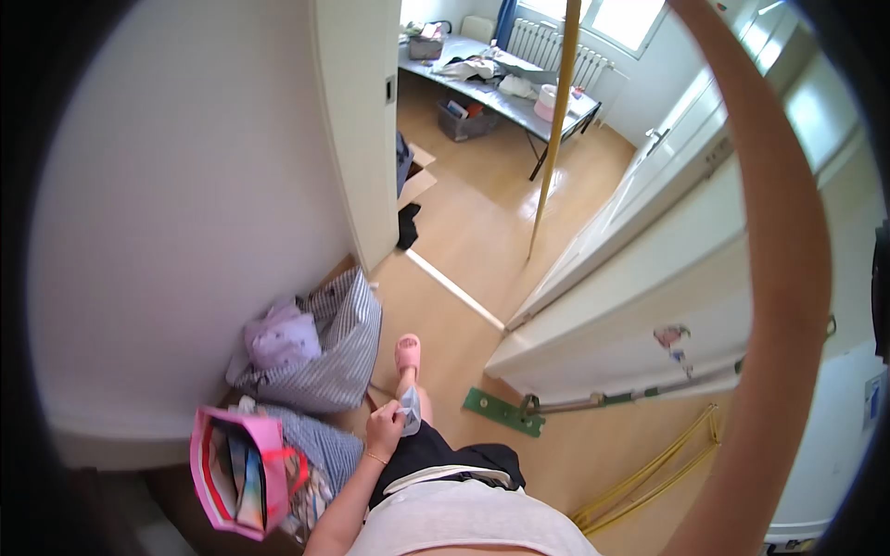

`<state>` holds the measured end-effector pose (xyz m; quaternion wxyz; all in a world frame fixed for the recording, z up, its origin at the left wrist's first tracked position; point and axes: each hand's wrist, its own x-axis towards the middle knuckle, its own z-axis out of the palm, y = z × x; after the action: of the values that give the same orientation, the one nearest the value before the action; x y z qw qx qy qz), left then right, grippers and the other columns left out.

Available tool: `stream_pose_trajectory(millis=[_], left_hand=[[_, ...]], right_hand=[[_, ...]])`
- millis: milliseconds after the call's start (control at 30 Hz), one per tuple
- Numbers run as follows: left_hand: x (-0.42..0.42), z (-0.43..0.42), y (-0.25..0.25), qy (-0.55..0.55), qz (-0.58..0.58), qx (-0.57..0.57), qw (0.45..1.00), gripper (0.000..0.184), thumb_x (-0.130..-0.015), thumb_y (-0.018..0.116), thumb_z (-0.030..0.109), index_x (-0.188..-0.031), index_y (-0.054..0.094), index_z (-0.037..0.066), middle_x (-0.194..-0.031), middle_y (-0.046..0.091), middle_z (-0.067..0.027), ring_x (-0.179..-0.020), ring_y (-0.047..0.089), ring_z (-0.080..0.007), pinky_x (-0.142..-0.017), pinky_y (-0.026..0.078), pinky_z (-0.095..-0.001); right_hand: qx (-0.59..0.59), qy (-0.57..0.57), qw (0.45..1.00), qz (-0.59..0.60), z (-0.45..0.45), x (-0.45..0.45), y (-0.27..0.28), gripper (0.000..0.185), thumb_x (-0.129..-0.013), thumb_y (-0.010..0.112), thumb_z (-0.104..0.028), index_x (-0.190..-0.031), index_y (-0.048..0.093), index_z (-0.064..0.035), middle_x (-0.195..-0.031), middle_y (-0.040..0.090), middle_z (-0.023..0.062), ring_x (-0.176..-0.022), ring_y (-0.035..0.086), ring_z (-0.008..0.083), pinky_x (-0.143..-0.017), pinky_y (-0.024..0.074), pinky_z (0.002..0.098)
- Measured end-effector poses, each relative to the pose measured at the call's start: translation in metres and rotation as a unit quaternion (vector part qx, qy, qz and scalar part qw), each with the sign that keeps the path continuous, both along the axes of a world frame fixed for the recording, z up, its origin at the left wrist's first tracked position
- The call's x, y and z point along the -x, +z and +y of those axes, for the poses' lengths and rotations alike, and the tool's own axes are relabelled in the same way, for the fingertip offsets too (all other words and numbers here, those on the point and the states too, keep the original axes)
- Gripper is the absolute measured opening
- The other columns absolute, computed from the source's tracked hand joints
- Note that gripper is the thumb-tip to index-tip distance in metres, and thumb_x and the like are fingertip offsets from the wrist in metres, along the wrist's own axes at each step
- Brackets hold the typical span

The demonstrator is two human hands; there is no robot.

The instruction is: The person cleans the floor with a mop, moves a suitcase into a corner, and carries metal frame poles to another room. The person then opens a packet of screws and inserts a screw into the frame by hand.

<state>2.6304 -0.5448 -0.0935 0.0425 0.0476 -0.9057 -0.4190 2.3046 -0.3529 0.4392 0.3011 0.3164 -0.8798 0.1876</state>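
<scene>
My left hand (384, 431) is closed on a small pale, translucent item (409, 412), held low over my leg. A thin band circles that wrist. My right arm rises along the right side of the view, up past the top edge, so its hand is out of sight. Left of my left hand stand a grey striped bag (348, 371) with lilac cloth (283, 338) in it, and a pink paper bag (273, 435) with flat items inside. A pink slipper (408, 354) is on my foot.
A doorway with a white threshold strip (454, 289) opens onto a room with a cluttered table (482, 93) and a plastic bin (466, 123). A yellow pole (556, 130) stands upright ahead. At the right are a green-based mop (505, 410) and a yellow folded frame (649, 473).
</scene>
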Motion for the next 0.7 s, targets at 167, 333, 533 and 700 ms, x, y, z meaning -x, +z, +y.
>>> stream_pose_trajectory(millis=[167,333,533,700], left_hand=[[0.157,-0.031,0.004,-0.059,0.008,0.022,0.998,0.006,-0.072,0.050,0.010,-0.070,0.054,0.005,-0.066,0.056,-0.0148,-0.064,0.056,-0.0314,-0.056,0.043,-0.0402],[0.291,-0.042,0.039,-0.117,0.019,0.034,0.992,0.008,-0.073,0.050,0.012,-0.071,0.053,0.004,-0.065,0.055,-0.0157,-0.063,0.055,-0.0316,-0.056,0.043,-0.0400],[0.399,-0.039,0.042,-0.120,-0.010,0.007,0.993,0.008,-0.072,0.049,0.010,-0.069,0.051,0.002,-0.063,0.053,-0.0180,-0.062,0.054,-0.0329,-0.054,0.041,-0.0400],[0.469,0.000,0.034,-0.119,-0.061,0.021,0.991,0.010,-0.072,0.049,0.010,-0.069,0.052,0.001,-0.063,0.053,-0.0179,-0.060,0.053,-0.0327,-0.053,0.040,-0.0394]], right_hand=[[-0.042,0.046,0.997,-0.038,0.003,0.144,-0.086,0.037,-0.079,0.052,-0.041,-0.092,0.059,-0.0061,-0.061,0.056,0.0039,-0.049,0.047,0.0092,-0.049,0.0394,0.0276],[-0.162,-0.065,0.984,-0.027,0.024,0.192,-0.238,0.014,-0.073,0.056,-0.020,-0.084,0.052,-0.0121,-0.058,0.055,0.0108,-0.052,0.055,0.0283,-0.047,0.0429,0.0386],[0.541,-0.101,0.654,-0.519,0.096,0.173,-0.479,0.009,-0.079,0.047,-0.006,-0.088,0.048,-0.0049,-0.076,0.057,0.0102,-0.069,0.060,0.0227,-0.055,0.0493,0.0321],[0.815,-0.182,0.235,-0.497,0.165,0.185,-0.559,0.005,-0.081,0.045,-0.008,-0.083,0.046,-0.0038,-0.068,0.048,0.0067,-0.052,0.047,0.0106,-0.038,0.0378,0.0192]])
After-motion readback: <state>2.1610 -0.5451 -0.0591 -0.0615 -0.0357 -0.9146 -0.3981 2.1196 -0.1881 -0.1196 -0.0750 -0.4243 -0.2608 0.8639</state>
